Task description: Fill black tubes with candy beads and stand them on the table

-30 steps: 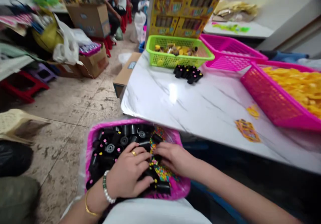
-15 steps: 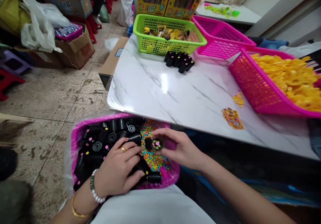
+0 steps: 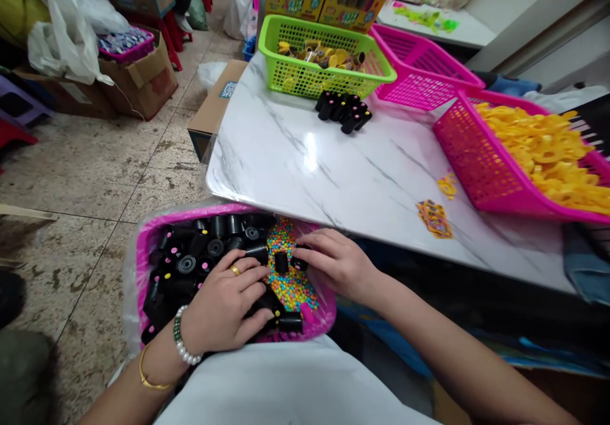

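A pink tray (image 3: 142,266) lined with clear plastic holds many black cylinders (image 3: 186,263) on its left side and small multicoloured beads (image 3: 293,290) on its right. My left hand (image 3: 233,304) rests over the black cylinders with its fingers apart, holding nothing. Above the beads, my right hand (image 3: 333,263) has its fingertips closed on a small black cup (image 3: 298,263), mostly covered by the fingers. Just left of that cup, a short black piece (image 3: 281,262) lies on the beads. A bright pink piece (image 3: 306,313) sits near the tray's lower right corner.
The white marbled table (image 3: 276,158) borders the tray. On it are black cylinders (image 3: 344,108), a green basket (image 3: 328,82), a pink basket of yellow parts (image 3: 500,171), another pink basket (image 3: 424,75) and small cards (image 3: 434,219). Cardboard boxes (image 3: 143,85) stand on the floor.
My right hand has turned over the black cup, and its fingers now cover the opening and the bright beads seen inside before. My left hand has stayed nearly still.
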Demonstrator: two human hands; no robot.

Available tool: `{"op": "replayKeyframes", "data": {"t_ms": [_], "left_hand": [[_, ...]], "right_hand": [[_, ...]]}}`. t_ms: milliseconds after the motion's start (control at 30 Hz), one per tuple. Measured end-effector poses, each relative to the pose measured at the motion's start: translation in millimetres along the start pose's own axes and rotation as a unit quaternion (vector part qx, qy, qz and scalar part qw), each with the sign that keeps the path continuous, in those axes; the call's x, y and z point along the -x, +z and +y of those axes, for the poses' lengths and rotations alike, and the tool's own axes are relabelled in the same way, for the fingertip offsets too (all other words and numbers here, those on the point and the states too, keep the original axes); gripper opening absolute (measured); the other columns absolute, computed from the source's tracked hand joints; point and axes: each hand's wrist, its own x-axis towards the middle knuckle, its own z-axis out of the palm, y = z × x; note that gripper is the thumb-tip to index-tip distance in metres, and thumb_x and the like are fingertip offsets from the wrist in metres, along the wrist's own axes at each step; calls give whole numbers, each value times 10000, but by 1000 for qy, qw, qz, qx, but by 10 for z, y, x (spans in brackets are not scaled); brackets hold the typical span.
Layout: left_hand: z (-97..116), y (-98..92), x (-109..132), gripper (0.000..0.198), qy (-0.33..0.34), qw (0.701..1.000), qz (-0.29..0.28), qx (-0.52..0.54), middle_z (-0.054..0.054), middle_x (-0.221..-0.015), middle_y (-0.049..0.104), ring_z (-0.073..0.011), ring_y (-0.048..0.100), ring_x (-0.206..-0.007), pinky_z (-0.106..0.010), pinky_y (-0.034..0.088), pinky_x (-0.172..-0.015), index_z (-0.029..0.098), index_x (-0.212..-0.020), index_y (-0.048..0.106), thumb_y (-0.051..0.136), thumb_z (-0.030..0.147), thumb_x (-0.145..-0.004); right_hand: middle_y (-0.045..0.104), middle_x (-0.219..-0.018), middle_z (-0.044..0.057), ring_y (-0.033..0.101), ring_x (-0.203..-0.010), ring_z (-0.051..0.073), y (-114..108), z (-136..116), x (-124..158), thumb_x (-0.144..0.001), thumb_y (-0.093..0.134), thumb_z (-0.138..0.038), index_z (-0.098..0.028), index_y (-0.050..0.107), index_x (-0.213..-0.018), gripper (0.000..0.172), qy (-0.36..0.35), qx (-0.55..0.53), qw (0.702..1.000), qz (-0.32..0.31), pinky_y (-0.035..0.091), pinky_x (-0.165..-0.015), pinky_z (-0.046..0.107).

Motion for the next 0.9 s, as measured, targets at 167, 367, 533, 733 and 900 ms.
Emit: {"op": "replayKeyframes", "data": {"t_ms": [167,367,533,733,900], "left_hand": [[8,-7,-13,191,1,1000,0,-3,-76,-1191,724,-270,616,-1116,-512,341,-1110,167,-939,691,601,331,-900],[4,9,-12,193,-2,1000,-2,-6,-72,-1212,719,-279,617,-1125,-523,328,-1104,166,-957,682,605,334,-901],[2,1,-31,168,3,1000,4,-2,-51,-1200,721,-267,627,-1105,-521,330,-1093,172,-941,680,614,319,-893],[1,4,-32,175,4,1000,6,-5,-65,-1198,723,-278,629,-1105,-526,335,-1090,177,-949,680,611,329,-898],[-3,14,-21,164,3,1000,12,-3,-58,-1184,728,-279,636,-1090,-530,352,-1074,181,-949,676,615,322,-892]], "right_hand": [[692,-1098,124,632,-979,221,39,-9,65,-931,515,-93,-182,670,-1192,317,24,16,999,38,569,-814,377],[695,-1150,122,633,-1030,242,59,35,162,-955,544,-115,-208,666,-1223,309,20,64,996,62,565,-838,409],[686,-1104,106,659,-995,209,96,-40,144,-916,526,-67,-201,666,-1203,347,97,-46,989,101,602,-829,371],[690,-1087,83,672,-991,193,114,-128,127,-869,564,-64,-219,704,-1119,325,179,-130,967,126,594,-855,351],[705,-971,45,668,-833,156,18,-200,82,-792,765,-203,-196,691,-1073,291,341,-353,865,105,580,-747,287]]}}
